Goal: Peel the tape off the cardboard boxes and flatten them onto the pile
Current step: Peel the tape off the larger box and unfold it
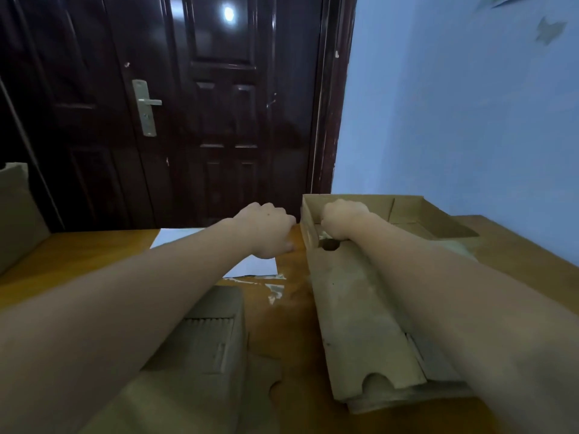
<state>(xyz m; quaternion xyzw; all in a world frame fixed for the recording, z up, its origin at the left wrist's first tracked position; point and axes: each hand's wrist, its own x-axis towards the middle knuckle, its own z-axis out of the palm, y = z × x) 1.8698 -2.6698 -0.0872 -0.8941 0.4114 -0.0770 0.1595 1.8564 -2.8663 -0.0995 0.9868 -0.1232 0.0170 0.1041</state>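
A long brown cardboard box (360,308) lies on the wooden table (78,255), right of centre, its open tray end pointing away from me. My right hand (343,219) reaches into that far end, fingers curled over the box's wall beside a round hole. My left hand (266,230) is a closed fist just left of the box's far left corner, close against it. Nothing shows in the fist, and its fingertips are hidden. Torn clear tape scraps (274,289) lie on the table between my arms.
A second cardboard box (203,339) lies under my left forearm at the near edge. A white sheet of paper (250,266) sits under my left hand. More cardboard (12,214) stands at the far left. A dark door (219,104) and a blue wall (454,120) stand behind the table.
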